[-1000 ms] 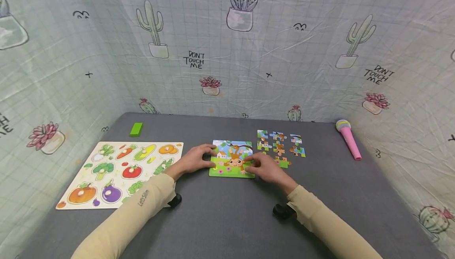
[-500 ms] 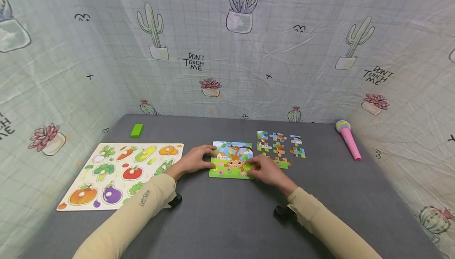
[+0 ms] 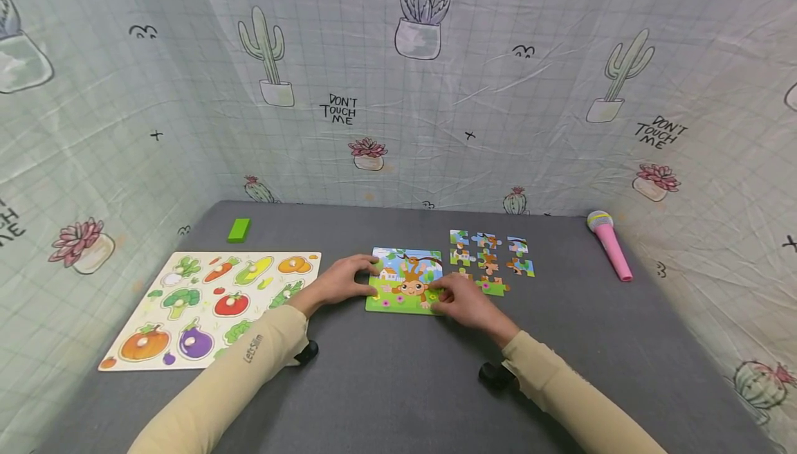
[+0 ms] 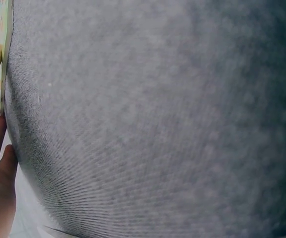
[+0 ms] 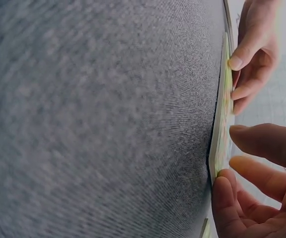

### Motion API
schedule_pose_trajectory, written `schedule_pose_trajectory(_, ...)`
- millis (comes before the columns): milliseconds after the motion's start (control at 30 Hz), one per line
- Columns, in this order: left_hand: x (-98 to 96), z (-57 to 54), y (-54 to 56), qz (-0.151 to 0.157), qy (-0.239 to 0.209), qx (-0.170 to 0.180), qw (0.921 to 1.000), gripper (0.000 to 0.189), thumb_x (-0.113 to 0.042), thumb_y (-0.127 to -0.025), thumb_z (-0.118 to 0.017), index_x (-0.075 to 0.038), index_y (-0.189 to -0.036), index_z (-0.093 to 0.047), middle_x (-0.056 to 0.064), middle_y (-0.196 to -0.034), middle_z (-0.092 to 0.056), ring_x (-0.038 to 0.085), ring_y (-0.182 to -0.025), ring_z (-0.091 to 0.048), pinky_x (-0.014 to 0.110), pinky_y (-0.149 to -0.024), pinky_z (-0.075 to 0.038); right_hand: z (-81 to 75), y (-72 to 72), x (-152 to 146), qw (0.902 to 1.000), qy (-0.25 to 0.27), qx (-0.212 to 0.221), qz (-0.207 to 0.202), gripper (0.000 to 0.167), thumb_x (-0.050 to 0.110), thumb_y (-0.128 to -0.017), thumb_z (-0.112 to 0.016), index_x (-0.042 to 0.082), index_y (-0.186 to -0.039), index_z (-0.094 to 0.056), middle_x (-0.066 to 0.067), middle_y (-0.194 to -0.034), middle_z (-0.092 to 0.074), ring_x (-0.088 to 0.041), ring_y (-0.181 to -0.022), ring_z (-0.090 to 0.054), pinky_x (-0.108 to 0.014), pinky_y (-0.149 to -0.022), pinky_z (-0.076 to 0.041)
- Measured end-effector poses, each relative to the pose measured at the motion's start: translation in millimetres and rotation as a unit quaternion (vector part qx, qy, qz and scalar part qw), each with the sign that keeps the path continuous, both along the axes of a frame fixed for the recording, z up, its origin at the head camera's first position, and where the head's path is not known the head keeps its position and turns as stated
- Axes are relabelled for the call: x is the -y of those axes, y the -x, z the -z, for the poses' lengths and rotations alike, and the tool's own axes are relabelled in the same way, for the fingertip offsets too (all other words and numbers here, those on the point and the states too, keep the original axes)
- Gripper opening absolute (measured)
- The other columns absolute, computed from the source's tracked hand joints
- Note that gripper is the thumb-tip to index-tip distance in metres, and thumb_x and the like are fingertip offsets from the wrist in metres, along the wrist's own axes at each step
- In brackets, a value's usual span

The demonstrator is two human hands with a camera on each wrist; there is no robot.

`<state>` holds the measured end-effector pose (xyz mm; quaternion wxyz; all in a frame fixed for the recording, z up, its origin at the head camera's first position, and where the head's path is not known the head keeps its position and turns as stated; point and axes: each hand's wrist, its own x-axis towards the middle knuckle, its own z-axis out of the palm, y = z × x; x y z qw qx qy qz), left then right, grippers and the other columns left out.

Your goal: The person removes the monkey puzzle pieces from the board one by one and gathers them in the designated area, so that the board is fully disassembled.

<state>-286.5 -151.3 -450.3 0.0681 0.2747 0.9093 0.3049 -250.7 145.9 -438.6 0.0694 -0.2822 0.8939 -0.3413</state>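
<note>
A square jigsaw puzzle (image 3: 401, 291) with a monkey picture lies flat on the dark table in the head view. My left hand (image 3: 339, 279) rests at its left side, thumb and fingertips touching the edge. My right hand (image 3: 470, 302) is over the right edge. In the right wrist view its thumb and forefinger stand apart just above the picture, with no piece seen between them, while other fingers touch the board's edge (image 5: 221, 119). Loose jigsaw pieces (image 3: 488, 264) with similar artwork lie just beyond the right hand, which partly hides a few.
On the left lies a vegetable peg puzzle board (image 3: 208, 270), partly covered by the left sleeve. A green block (image 3: 239, 230) sits behind it. Far right is a pink toy microphone (image 3: 613, 250). Patterned cloth walls (image 3: 398, 94) enclose the table's back and sides.
My right hand has shifted slightly along the puzzle's right edge, its fingertips moving a little. The left hand stays in place at the puzzle's left edge.
</note>
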Motion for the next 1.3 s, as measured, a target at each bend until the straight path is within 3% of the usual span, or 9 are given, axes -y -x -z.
schedule_pose_trajectory(133, -0.1, 0.6, 1.6, -0.001, 0.003, 0.005, 1.0000, 0.039, -0.025, -0.087, -0.075, -0.004, -0.119, -0.067, 0.013, -0.145, -0.048, 0.033, -0.136, -0.041, 0.050, -0.111, -0.034, -1.3, -2.0, 2.7, 0.9995, -0.030, -0.012, -0.006, 0.033, 0.008, -0.086, -0.074, -0.002, -0.117, -0.069, -0.012, -0.101, -0.061, -0.017, -0.082, -0.055, -0.030, -0.068, -0.049)
schedule_pose_trajectory(333, 0.0, 1.0, 3.1, 0.002, 0.007, 0.008, 0.9999, 0.039, -0.026, -0.088, -0.075, -0.005, -0.120, -0.067, 0.012, -0.146, -0.048, 0.033, -0.137, -0.040, 0.050, -0.111, -0.034, -4.7, -5.7, 6.1, 0.9988, -0.048, 0.004, 0.001, 0.035, 0.009, -0.087, -0.073, 0.002, -0.120, -0.068, -0.011, -0.105, -0.056, -0.017, -0.084, -0.054, -0.031, -0.069, -0.047)
schedule_pose_trajectory(700, 1.0, 3.6, 4.2, 0.004, 0.010, 0.000, 0.9999, 0.039, -0.025, -0.087, -0.075, -0.005, -0.120, -0.067, 0.012, -0.145, -0.048, 0.032, -0.136, -0.041, 0.049, -0.111, -0.034, -2.8, -8.0, 5.2, 0.9997, -0.020, -0.007, -0.009, 0.026, 0.007, -0.088, -0.073, 0.007, -0.114, -0.070, -0.011, -0.102, -0.049, -0.019, -0.083, -0.043, -0.032, -0.069, -0.040)
schedule_pose_trajectory(1000, 1.3, 0.1, 2.9, 0.007, 0.012, 0.000, 0.9999, 0.038, -0.025, -0.087, -0.076, -0.005, -0.119, -0.068, 0.013, -0.145, -0.048, 0.033, -0.137, -0.041, 0.049, -0.112, -0.034, -4.0, -8.1, 9.6, 0.9998, -0.006, -0.008, 0.016, 0.029, 0.004, -0.084, -0.075, 0.010, -0.112, -0.072, -0.009, -0.098, -0.044, -0.019, -0.083, -0.042, -0.032, -0.070, -0.041)
schedule_pose_trajectory(1200, 1.2, 0.1, 2.7, 0.008, 0.011, 0.005, 0.9999, 0.039, -0.026, -0.088, -0.075, -0.005, -0.120, -0.067, 0.012, -0.146, -0.048, 0.032, -0.137, -0.040, 0.049, -0.112, -0.034, -3.1, -6.2, 8.2, 0.9989, 0.031, 0.030, 0.019, 0.028, 0.001, -0.088, -0.070, 0.007, -0.115, -0.071, -0.009, -0.098, -0.043, -0.020, -0.079, -0.042, -0.031, -0.065, -0.040)
schedule_pose_trajectory(1300, 1.6, 0.4, 2.4, 0.009, 0.010, 0.004, 0.9999, 0.040, -0.026, -0.088, -0.075, -0.005, -0.120, -0.067, 0.012, -0.146, -0.047, 0.033, -0.137, -0.040, 0.049, -0.112, -0.034, -3.2, -4.5, 5.0, 0.9977, 0.048, 0.045, 0.017, 0.029, 0.000, -0.090, -0.067, 0.005, -0.118, -0.070, -0.011, -0.104, -0.051, -0.020, -0.078, -0.044, -0.032, -0.065, -0.043)
